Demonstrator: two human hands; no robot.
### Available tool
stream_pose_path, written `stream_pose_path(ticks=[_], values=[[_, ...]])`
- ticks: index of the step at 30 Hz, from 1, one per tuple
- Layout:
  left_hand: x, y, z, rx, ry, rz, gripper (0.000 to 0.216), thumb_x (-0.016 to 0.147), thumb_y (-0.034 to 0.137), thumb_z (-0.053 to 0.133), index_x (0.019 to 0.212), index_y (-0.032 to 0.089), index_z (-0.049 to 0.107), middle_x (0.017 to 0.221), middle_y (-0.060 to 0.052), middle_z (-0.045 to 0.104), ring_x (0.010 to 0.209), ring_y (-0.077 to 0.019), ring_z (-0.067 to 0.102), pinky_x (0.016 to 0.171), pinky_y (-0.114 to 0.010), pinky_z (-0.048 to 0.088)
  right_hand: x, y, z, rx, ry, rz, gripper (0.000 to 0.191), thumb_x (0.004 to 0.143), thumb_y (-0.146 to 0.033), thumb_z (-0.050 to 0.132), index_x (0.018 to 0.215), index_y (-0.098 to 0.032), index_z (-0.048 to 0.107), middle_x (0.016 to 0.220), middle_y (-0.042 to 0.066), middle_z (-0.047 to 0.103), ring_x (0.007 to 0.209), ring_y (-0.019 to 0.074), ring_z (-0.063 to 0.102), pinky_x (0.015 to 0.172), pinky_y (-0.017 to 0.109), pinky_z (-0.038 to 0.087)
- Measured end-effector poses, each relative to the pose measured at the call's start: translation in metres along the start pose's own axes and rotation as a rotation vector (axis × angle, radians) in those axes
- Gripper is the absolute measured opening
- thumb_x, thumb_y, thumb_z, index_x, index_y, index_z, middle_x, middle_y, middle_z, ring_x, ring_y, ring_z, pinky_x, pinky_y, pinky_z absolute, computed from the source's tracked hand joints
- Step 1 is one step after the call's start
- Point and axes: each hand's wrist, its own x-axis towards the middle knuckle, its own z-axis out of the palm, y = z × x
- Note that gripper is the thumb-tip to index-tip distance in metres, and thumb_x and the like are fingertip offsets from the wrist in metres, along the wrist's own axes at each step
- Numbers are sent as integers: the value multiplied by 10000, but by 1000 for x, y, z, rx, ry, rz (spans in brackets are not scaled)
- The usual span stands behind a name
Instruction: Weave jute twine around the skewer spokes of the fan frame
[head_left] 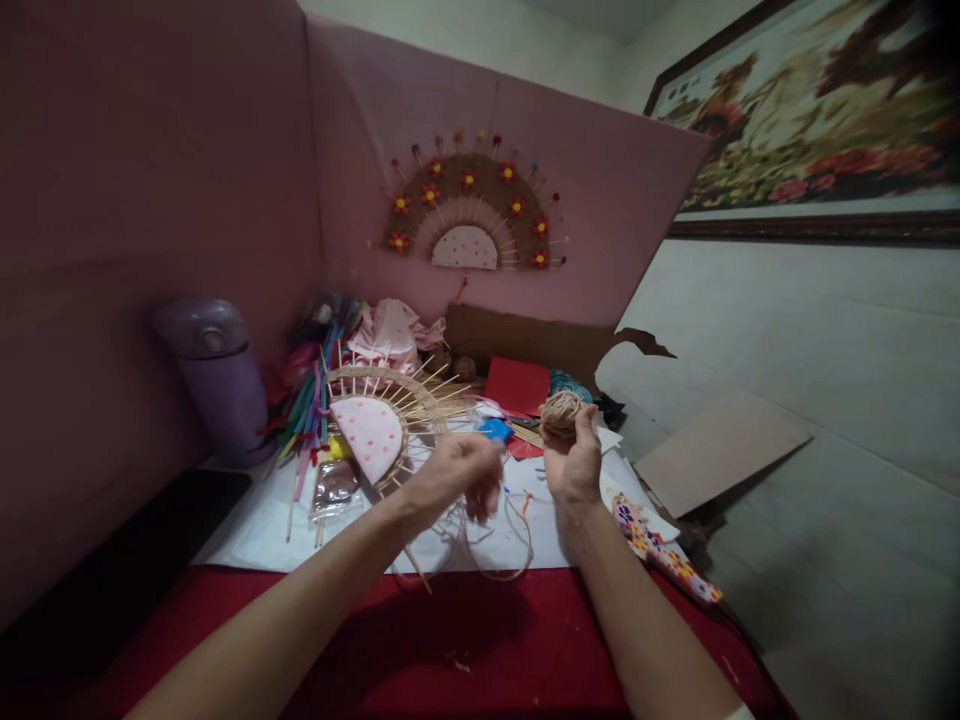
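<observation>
My right hand (574, 470) is closed around a ball of brown twine (562, 414), held up above the right part of the white sheet. To its left, my left hand (465, 473) is blurred, its fingers curled downward; what they hold, if anything, I cannot make out. Loose loops of twine (531, 545) hang or lie below the hands. Just beyond my left hand stands a half-round craft piece (369, 436) with a white, pink-dotted centre, thin sticks fanning out and twine woven around them. My left forearm and hand cover part of its lower edge.
A purple bottle (225, 390) stands at the left, near coloured pipe cleaners (304, 405). A finished fan-shaped decoration (469, 178) hangs on the pink board. Red paper (517, 385), a blue packet (495, 430) and a flowered strip (664, 555) lie around the white sheet (247, 530).
</observation>
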Motion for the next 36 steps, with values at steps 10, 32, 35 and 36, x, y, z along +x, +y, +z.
stream_pose_path(ticks=[10,32,35,36], values=[[13,-24,-2,125,257,9,156,694,243,628,762,113,576,663,-15,585,385,-60,506,304,-152,305,-17,5,8,26,-190,307,329,757,-473,570,885,-172,607,788,40,673,718,141,621,546,225,472],[14,-31,-8,-155,118,-224,183,666,227,650,680,107,512,582,-29,570,338,-46,446,291,-154,249,-46,18,15,-95,-431,300,402,665,-264,715,1015,-195,529,910,15,624,828,142,607,775,317,497],[16,-32,-9,-150,123,-225,147,656,211,638,653,104,538,523,0,529,323,-41,420,293,-155,227,-43,16,16,-103,-395,275,398,636,-265,735,978,-191,544,883,11,627,830,149,605,761,326,504],[16,-32,-10,-157,122,-231,130,651,198,633,652,106,541,520,3,527,323,-41,419,295,-155,218,-42,16,16,-104,-379,262,379,635,-269,734,957,-189,550,873,11,628,833,153,605,754,328,507]])
